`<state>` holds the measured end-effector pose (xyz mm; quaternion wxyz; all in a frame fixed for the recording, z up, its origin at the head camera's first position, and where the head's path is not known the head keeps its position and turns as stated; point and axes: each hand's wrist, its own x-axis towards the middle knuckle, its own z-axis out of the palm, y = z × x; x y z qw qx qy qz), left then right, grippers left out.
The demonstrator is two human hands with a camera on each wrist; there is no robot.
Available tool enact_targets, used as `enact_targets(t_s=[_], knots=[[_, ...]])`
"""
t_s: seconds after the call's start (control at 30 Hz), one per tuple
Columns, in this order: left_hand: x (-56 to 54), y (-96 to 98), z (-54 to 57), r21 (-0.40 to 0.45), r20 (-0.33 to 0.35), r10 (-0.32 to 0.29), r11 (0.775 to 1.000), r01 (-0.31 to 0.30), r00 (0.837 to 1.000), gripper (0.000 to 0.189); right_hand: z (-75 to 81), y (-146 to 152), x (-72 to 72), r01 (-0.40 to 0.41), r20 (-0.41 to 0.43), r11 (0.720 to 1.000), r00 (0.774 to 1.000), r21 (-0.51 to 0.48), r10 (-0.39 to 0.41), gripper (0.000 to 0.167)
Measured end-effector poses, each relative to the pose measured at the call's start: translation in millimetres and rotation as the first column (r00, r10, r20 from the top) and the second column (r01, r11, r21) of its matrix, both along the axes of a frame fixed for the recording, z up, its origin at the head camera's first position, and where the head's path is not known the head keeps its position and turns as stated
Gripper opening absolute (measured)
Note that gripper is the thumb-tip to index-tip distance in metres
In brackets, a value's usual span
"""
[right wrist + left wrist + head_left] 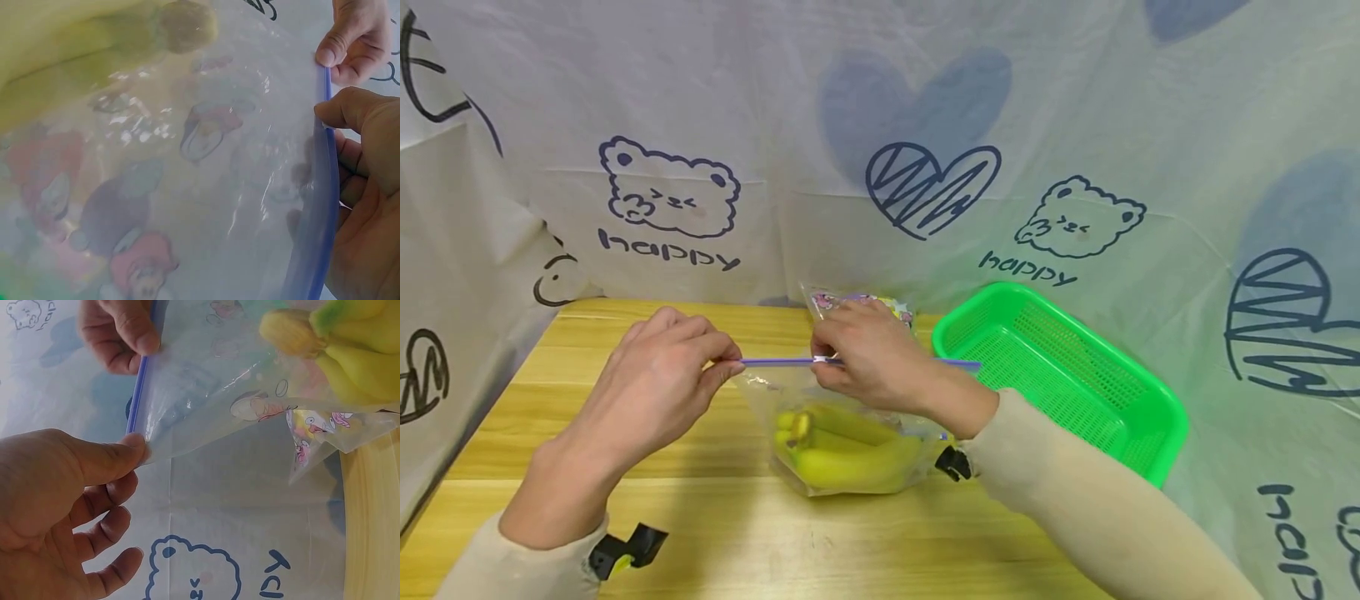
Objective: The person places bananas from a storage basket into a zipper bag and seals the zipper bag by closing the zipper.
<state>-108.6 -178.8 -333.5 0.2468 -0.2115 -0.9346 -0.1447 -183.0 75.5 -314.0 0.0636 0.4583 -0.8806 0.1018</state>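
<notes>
A clear zip bag [760, 400] with a purple zip strip along its top holds a bunch of yellow bananas [857, 454]. My left hand [658, 383] pinches the left end of the strip between thumb and forefinger; in the left wrist view its other fingers curl loosely below. Farther right along the same strip, my right hand [868, 354] pinches the small white slider [822, 359]. Cartoon prints on the bag's far side show through the plastic in the right wrist view. The bag's bottom is at the wooden table [722, 533].
A green plastic basket [1172, 417] stands at the right, near the cloth backdrop [790, 100]. Behind my right hand lies another printed clear bag [898, 310], partly hidden. The backdrop hangs along the table's far and left edges.
</notes>
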Motion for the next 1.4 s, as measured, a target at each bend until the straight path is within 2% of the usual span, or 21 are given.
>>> enact_targets(t_s=[0.5, 0.8, 1.03, 1.2, 1.4], knots=[[1.4, -6.8, -1.5, 0.001, 0.079, 0.039, 0.999, -0.039, 0.996, 0.003, -0.5, 46.9, -5.5, 0.013, 0.061, 0.998, 0.998, -0.058, -0.010, 0.004], [2.6, -9.4, -2.7, 0.004, 0.074, 0.029, 1.000, -0.030, 0.997, 0.005, 1.0, 71.2, -5.1, 0.043, 0.102, 0.997, 0.994, -0.059, -0.036, 0.007], [3.1, -9.9, -2.6, 0.004, 0.073, 0.022, 1.000, -0.022, 0.997, 0.004, 1.5, 87.1, -3.8, 0.045, 0.100, 0.997, 0.994, -0.069, -0.038, 0.009], [3.5, -12.8, -3.1, 0.001, 0.091, 0.033, 0.999, -0.034, 0.995, 0.005, -1.0, 98.6, -5.0, 0.078, 0.104, 0.994, 0.992, -0.079, -0.069, 0.010], [4.6, -16.8, -4.3, -0.001, 0.081, 0.038, 0.999, -0.038, 0.996, 0.006, -1.5, 111.4, -6.1, 0.115, 0.130, 0.991, 0.986, -0.068, -0.105, 0.009]])
